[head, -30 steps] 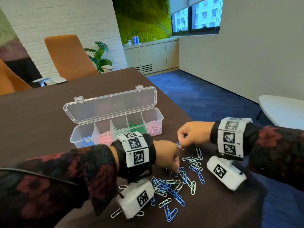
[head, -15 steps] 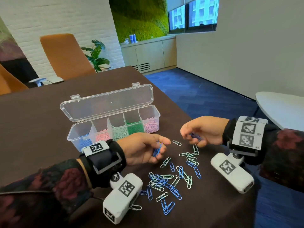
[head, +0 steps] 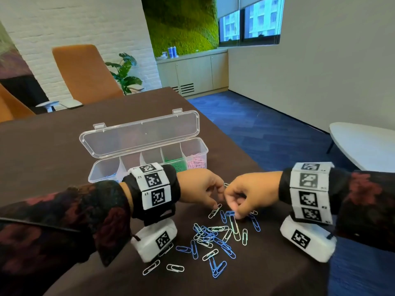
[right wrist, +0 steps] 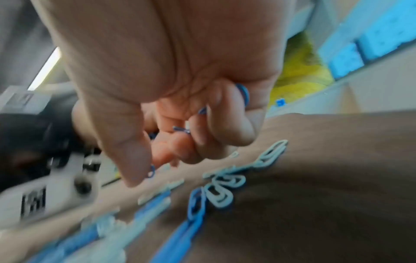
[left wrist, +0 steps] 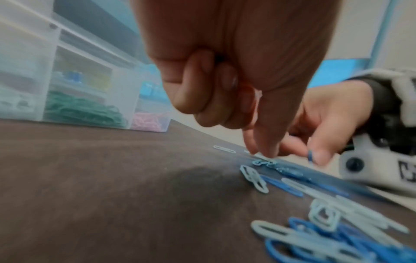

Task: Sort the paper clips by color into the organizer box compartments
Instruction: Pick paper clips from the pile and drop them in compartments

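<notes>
Loose blue and pale paper clips [head: 213, 238] lie scattered on the brown table [head: 53, 150] in front of me. My left hand [head: 215, 205] reaches down, thumb and forefinger pinching at a pale clip [head: 214, 210] on the table while the other fingers [left wrist: 202, 92] curl into the palm. My right hand [head: 232, 211] pinches a blue clip [head: 229, 213] and keeps more blue clips [right wrist: 244, 94] inside its curled fingers. The two hands nearly touch. Behind them stands the clear organizer box [head: 203, 146], lid [head: 139, 135] open, with green clips [head: 177, 165] and pink clips [head: 196, 162] in the right-hand compartments.
The table's right edge [head: 245, 159] falls away to blue carpet just beyond the box. Orange chairs [head: 85, 71] stand behind the table and a white round table [head: 363, 144] sits at the right. Wrist camera housings [head: 158, 240] hang just above the clips.
My left hand has turned from palm-up with blue clips to fingers-down on the pile. My right hand has moved left and down to the clips, closing the gap between the hands.
</notes>
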### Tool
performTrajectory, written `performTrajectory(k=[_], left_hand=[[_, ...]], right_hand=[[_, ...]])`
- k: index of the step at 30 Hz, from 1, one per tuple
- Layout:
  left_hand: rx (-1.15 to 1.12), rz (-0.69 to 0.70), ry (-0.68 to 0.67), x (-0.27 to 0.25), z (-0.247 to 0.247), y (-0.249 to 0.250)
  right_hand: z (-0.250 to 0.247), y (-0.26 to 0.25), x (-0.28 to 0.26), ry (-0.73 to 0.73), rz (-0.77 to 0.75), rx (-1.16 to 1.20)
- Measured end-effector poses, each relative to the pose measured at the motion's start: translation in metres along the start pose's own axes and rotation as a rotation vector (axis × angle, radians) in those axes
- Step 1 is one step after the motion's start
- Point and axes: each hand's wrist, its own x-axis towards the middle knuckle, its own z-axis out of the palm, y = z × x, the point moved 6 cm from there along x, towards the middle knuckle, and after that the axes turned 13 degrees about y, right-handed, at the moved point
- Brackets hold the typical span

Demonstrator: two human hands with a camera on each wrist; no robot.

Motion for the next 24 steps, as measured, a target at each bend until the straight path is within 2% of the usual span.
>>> performTrajectory(k=[2, 4, 7, 11, 14, 19, 24], left_hand=[[0.018, 0.06, -0.033, 0.003, 0.005, 0.007], [0.04, 0.102, -0.097, 0.006, 0.014, 0.012], [0.093, 0.119, -0.138, 0.011, 0.023, 0.014], [0.1, 0.097, -0.168, 0.011, 0.026, 0.013], [0.056, 0.06, -0.16, 0.003, 0.026, 0.007], [-0.261, -0.133, 0.028, -0.017, 0.007, -0.017], [-1.01, -0.42, 0.193, -0.041, 0.011, -0.037]], right_hand=[[-0.015, 0.009, -0.006, 0.093, 0.047, 0.058], [-0.022, 0.021, -0.014, 0.123, 0.124, 0.081], [-0.014, 0.027, -0.022, 0.104, 0.204, -0.081], [0.003, 0.008, -0.015, 0.116, 0.125, -0.388], [0.003, -0.002, -0.01, 0.127, 0.096, -0.504], [0.006, -0.005, -0.009, 0.11, 0.125, -0.508], [0.011, -0.008, -0.01, 0.081, 0.136, -0.491]])
